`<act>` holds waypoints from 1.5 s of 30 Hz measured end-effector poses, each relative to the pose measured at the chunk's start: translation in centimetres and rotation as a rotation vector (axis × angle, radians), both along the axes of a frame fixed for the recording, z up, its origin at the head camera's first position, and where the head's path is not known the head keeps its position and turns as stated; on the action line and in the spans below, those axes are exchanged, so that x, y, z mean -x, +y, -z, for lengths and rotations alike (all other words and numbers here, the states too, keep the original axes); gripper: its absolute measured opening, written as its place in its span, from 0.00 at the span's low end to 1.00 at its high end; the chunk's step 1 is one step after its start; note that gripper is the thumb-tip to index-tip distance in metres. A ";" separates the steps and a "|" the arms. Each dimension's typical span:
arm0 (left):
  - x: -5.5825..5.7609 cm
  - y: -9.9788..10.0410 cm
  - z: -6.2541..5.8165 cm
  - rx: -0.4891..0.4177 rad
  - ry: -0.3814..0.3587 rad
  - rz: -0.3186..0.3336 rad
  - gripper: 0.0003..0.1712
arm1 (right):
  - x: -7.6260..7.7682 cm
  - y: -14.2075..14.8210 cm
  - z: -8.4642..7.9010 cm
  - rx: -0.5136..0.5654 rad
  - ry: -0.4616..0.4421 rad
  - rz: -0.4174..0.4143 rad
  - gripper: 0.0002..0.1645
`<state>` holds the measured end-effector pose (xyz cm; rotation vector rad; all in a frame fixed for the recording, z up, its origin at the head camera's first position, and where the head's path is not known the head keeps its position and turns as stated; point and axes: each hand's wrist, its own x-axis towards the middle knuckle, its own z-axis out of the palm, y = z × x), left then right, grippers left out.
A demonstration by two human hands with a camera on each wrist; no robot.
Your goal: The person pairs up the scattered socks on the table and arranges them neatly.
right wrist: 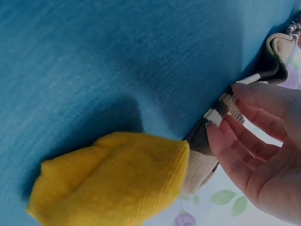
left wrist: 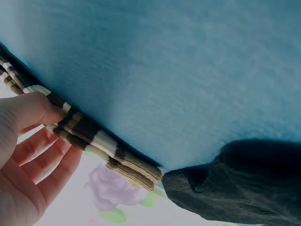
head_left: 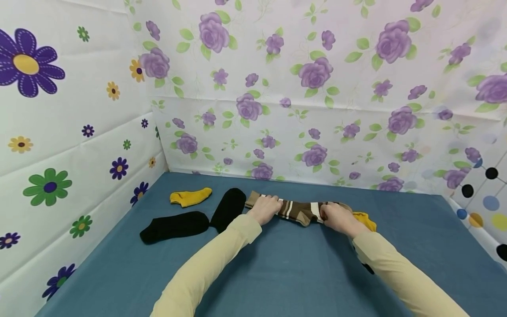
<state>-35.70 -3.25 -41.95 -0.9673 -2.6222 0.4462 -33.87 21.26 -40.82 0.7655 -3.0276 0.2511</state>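
Observation:
Brown socks with white and tan stripes [head_left: 295, 210] lie stretched sideways near the back of the table. My left hand [head_left: 266, 209] pinches them toward the left end, thumb on one side and fingers on the other, and two layers show in the left wrist view. Further right along the fabric, my right hand [head_left: 339, 217] pinches them between thumb and fingers. A yellow sock [right wrist: 117, 181] lies just beyond the right end, partly behind that hand in the head view. Left of my left hand is a black sock [head_left: 229, 208], its top close to the striped pair's end.
Another black sock [head_left: 174, 225] lies at the left, touching the first one at an angle. Behind it is a second yellow sock [head_left: 191, 197]. A small dark item [head_left: 369, 268] peeks out under my right forearm. Patterned sheets [head_left: 277, 110] wall the blue table [head_left: 293, 277].

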 end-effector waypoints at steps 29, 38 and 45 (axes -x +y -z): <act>3.7 0.9 0.8 -0.003 0.014 -0.112 0.12 | 3.0 -1.1 -0.2 0.050 -0.002 0.123 0.06; 4.1 1.0 0.7 -0.023 0.024 -0.134 0.11 | 3.8 -1.0 0.4 0.057 0.030 0.138 0.05; 4.3 1.2 0.6 -0.018 -0.020 -0.161 0.11 | 4.0 -0.9 0.5 0.061 0.031 0.141 0.04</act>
